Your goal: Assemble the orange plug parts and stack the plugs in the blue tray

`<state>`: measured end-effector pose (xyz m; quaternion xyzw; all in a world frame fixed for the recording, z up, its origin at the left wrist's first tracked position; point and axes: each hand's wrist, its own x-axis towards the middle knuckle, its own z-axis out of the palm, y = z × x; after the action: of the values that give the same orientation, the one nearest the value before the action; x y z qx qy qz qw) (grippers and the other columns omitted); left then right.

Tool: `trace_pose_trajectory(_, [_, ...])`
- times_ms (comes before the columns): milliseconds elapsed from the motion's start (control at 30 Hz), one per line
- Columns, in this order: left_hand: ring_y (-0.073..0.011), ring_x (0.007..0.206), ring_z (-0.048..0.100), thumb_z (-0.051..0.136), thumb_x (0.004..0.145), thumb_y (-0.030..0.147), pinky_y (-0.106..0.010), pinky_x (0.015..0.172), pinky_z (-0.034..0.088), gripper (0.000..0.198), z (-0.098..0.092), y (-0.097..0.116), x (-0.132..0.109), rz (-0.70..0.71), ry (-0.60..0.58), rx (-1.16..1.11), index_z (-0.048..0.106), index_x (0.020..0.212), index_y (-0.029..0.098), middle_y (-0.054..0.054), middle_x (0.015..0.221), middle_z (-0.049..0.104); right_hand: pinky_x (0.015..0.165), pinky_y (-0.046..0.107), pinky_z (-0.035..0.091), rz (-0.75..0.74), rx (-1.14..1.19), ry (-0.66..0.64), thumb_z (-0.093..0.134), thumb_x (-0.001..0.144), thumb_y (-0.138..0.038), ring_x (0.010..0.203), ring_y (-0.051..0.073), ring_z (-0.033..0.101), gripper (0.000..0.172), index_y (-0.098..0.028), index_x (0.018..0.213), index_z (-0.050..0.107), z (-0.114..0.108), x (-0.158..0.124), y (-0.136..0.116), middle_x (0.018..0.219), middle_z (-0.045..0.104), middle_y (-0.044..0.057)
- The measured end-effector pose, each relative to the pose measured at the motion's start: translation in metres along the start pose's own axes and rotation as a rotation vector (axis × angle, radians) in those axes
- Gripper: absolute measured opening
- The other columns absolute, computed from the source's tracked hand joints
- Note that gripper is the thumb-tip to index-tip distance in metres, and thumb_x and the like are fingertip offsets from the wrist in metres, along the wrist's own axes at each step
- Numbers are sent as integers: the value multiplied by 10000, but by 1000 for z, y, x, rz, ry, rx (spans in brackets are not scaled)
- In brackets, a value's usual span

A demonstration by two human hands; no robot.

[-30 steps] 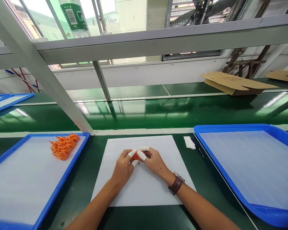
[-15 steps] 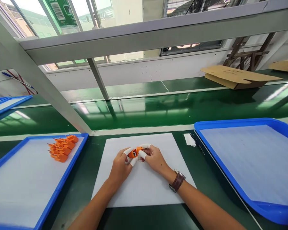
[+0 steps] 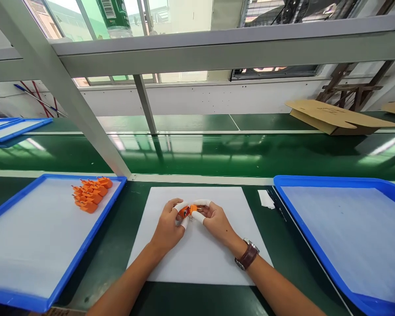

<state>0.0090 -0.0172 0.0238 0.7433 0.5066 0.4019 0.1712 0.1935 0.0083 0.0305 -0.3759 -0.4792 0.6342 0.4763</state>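
Above a large white sheet [image 3: 204,259] on the green bench, both hands meet around a small orange plastic part [image 3: 185,212] with a dark and red mark on it. My left hand [image 3: 171,224] pinches its left side, thumb below and fingers above. My right hand [image 3: 215,219] pinches the right end, where a small orange piece and something thin and metallic show between the fingertips. White covers wrap several fingertips of both hands. The fingers hide much of the part, so its exact kind is unclear. A watch with a brown strap [image 3: 249,256] is on the right wrist.
At left, a blue-rimmed tray [image 3: 82,254] holds a cluster of orange parts [image 3: 90,194]. Another blue tray [image 3: 319,267] lies at right, beside a white scrap [image 3: 266,199]. A metal frame post [image 3: 85,112] slants behind; a cardboard box [image 3: 335,116] rests beyond the green belt [image 3: 200,153].
The camera view has tilted and shifted slightly, so the scene sits a little farther right. Both hands keep hold of the orange part, with only slight finger movement.
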Motion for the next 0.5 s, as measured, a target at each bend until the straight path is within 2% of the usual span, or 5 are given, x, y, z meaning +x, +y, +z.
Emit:
trace_pose_trajectory(100, [-218, 1027, 613, 609, 869, 129, -344, 733, 600, 447, -3, 1, 1, -13, -42, 7, 563, 1292, 267, -81, 1304, 564, 929, 418, 557, 24, -66, 52, 820, 696, -237, 996, 247, 682, 527, -178, 1173, 606, -3, 2, 7, 1112, 689, 99])
trace_pose_trajectory(200, [-207, 1006, 621, 572, 901, 142, -339, 738, 598, 397, -5, 1, 3, -26, -62, -6, 583, 1275, 274, -63, 1250, 610, 856, 414, 582, 25, -141, 30, 765, 743, -241, 948, 250, 693, 421, -168, 1132, 622, -4, 1, 10, 1051, 706, 100])
trace_pose_trajectory(300, [-202, 1016, 622, 526, 920, 131, -348, 779, 593, 375, -4, 2, 4, -23, -47, -7, 611, 1255, 279, -54, 1228, 627, 796, 393, 584, -92, -306, -35, 685, 803, -226, 899, 234, 688, 286, -191, 1086, 653, -3, -3, 9, 1023, 706, 78])
trace_pose_trajectory(400, [-203, 1005, 626, 519, 899, 100, -344, 768, 594, 372, -2, 3, 4, -49, -25, -8, 650, 1198, 280, -44, 1179, 646, 796, 375, 571, -251, -480, -77, 616, 851, -200, 904, 216, 668, 271, -230, 1116, 666, -1, -7, 7, 1067, 683, 58])
trace_pose_trajectory(500, [-201, 1002, 632, 534, 899, 113, -330, 741, 598, 344, -5, 5, 3, -112, -33, -20, 665, 1166, 285, -36, 1164, 652, 817, 366, 570, -237, -473, -84, 607, 880, -216, 928, 214, 667, 257, -242, 1128, 670, 0, -8, 9, 1079, 684, 52])
